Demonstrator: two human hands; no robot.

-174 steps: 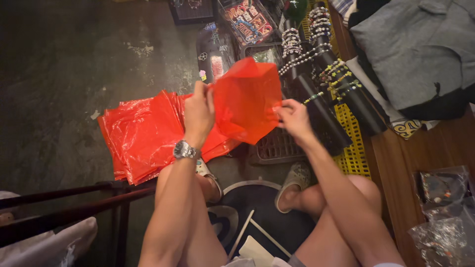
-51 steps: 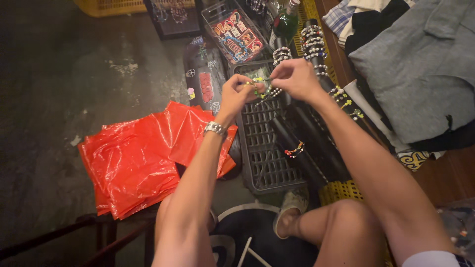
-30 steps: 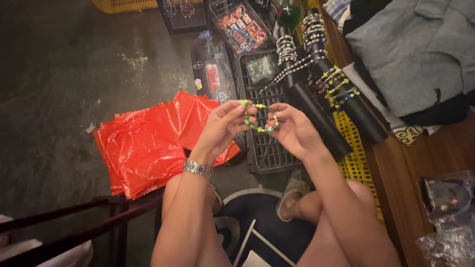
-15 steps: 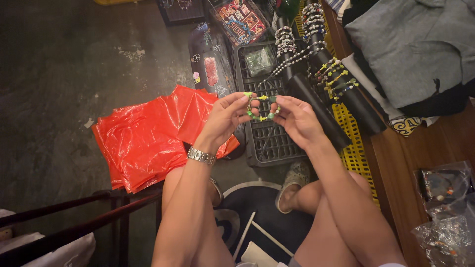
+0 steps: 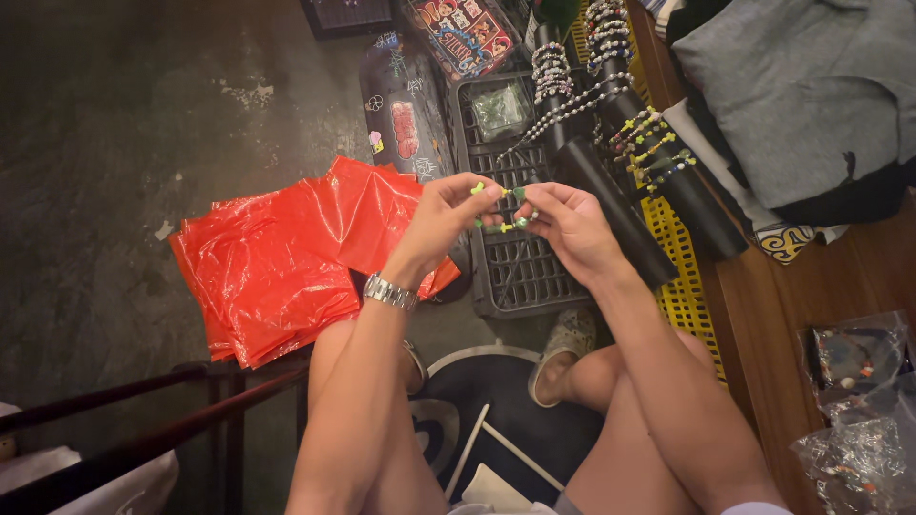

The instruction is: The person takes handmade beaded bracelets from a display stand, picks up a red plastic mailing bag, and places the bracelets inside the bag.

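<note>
Between my two hands I hold a small beaded bracelet (image 5: 504, 208) with green and yellow beads. My left hand (image 5: 442, 217), a metal watch on its wrist, pinches the bracelet's left side with thumb and fingers. On the bracelet's right side my right hand (image 5: 568, 226) grips it. Both hands hover above a dark plastic crate (image 5: 515, 277) on the floor. To the left lies a stack of red plastic bags (image 5: 277, 262).
Black display rolls (image 5: 620, 215) strung with several beaded bracelets lie to the right, over a yellow crate (image 5: 682, 296). A dark skateboard deck with stickers (image 5: 401, 105) and a clear box of stickers (image 5: 463, 33) lie ahead. Wooden bench (image 5: 792, 334) and grey clothing at right; dark metal bars at lower left.
The red bag I held earlier lies on the stack. I took a green and yellow bracelet from the display rolls, brought it closer, and my hands have now drawn slightly together on it.
</note>
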